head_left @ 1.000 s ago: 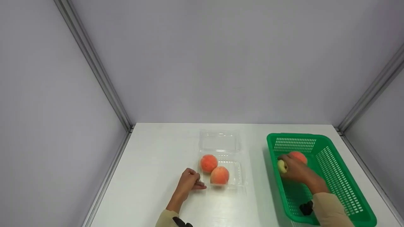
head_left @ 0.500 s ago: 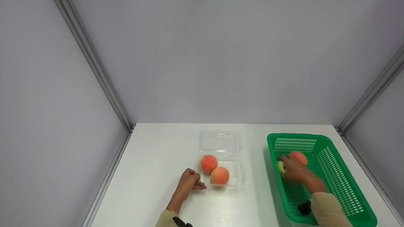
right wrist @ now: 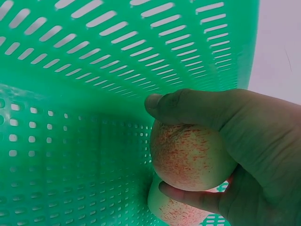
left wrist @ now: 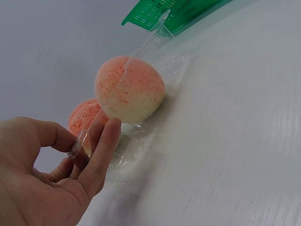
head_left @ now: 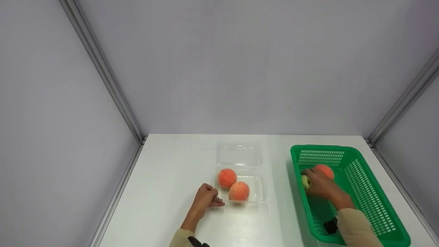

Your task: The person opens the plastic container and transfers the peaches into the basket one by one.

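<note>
Two peaches, one farther back (head_left: 227, 178) and one nearer (head_left: 239, 191), sit in the tray of a clear plastic clamshell box (head_left: 255, 188). Its lid (head_left: 239, 153) lies folded back, away from the person. My left hand (head_left: 205, 198) pinches the box's near left corner between thumb and fingers; in the left wrist view the clear rim (left wrist: 79, 143) runs between them. Inside the green basket, my right hand (head_left: 320, 183) grips a pale yellow-and-red peach (right wrist: 188, 155), thumb on one side and fingers on the other. Another peach (head_left: 325, 170) lies right beside that hand, partly hidden behind it.
The green slotted basket (head_left: 375, 192) stands on the right of the white table (head_left: 164, 164). Grey walls (head_left: 219, 68) with metal corner rails enclose the table at the back and sides. A dark wrist device (head_left: 331, 225) shows at the right sleeve.
The right hand has shifted very slightly with the peach in its grip, and less of that peach shows. The left hand holds the box corner as before.
</note>
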Demonstrator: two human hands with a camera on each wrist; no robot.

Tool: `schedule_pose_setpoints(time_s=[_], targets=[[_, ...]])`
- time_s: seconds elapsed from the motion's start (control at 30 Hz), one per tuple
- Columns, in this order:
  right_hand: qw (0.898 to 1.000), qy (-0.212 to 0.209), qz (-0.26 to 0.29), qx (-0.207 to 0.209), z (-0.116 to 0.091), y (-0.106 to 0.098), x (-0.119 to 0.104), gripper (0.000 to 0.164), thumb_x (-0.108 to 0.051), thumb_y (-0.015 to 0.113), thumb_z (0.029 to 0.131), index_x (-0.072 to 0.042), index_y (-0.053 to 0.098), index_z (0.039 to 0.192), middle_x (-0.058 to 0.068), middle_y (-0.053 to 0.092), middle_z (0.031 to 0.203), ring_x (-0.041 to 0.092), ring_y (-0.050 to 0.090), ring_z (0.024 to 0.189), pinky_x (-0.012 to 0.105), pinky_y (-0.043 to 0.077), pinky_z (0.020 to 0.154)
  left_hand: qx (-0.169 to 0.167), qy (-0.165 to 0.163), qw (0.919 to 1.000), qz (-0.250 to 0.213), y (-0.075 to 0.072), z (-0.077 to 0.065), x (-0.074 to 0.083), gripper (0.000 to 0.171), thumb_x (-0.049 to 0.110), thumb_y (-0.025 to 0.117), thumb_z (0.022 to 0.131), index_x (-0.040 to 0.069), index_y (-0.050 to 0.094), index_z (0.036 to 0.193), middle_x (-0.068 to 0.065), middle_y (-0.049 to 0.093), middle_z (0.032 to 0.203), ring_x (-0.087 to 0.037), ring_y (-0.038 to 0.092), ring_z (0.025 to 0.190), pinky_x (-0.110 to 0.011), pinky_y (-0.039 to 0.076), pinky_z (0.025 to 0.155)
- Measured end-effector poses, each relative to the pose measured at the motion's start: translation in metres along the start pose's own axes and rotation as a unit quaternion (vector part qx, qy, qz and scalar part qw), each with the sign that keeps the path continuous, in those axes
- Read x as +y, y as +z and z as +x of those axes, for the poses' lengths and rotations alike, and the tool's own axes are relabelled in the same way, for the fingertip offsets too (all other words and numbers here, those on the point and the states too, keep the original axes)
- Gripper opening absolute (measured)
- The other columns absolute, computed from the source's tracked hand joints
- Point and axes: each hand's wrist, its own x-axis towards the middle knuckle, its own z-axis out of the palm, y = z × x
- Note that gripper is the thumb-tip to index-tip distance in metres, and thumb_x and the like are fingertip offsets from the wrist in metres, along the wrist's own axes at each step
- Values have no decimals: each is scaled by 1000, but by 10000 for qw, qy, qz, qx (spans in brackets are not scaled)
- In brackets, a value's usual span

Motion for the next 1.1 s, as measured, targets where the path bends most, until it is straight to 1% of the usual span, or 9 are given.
schedule_pose_setpoints(time_s=[0.2,0.33,0.47,0.7,0.97,1.1], targets=[[10000,-46,-62,64,-2,2,2,42,-5,76,85,0,66,125,18,64,119,30,57,103,45,56,75,-60,23,10000,-14,0,0,0,17,4,52,95,-2,47,110,-19,67,90,-21,77,71,-40,70,77],[9999,-57,-100,73,-3,4,4,38,-5,73,86,-2,66,124,15,62,116,29,56,102,45,56,76,-85,-26,9999,-48,1,0,1,19,4,52,94,-2,46,112,-19,66,91,-20,75,70,-40,70,78],[9999,-56,-146,61,-3,5,5,39,-6,73,86,-1,65,125,16,62,117,28,56,102,45,56,76,-55,-49,10000,-36,1,0,1,19,4,52,95,-2,47,112,-19,66,92,-20,75,70,-40,70,77],[9993,-241,-284,88,-2,7,7,45,-5,78,82,1,65,125,17,63,115,29,56,100,44,57,74,-54,-8,10000,-9,-1,-1,1,17,4,52,95,-2,47,110,-19,67,91,-20,76,71,-40,70,77],[9993,-239,-276,44,-1,9,8,46,-3,76,81,3,65,125,18,65,116,28,57,100,45,57,76,-15,-56,10000,19,-1,0,0,17,4,52,95,-1,47,110,-14,64,87,-21,76,71,-41,70,78],[9995,-224,-230,50,-1,9,8,45,-4,77,81,2,66,124,17,65,115,28,57,100,44,57,76,-23,-53,10000,14,-1,1,0,17,3,52,95,-2,47,110,-17,66,90,-21,77,71,-41,70,78]])
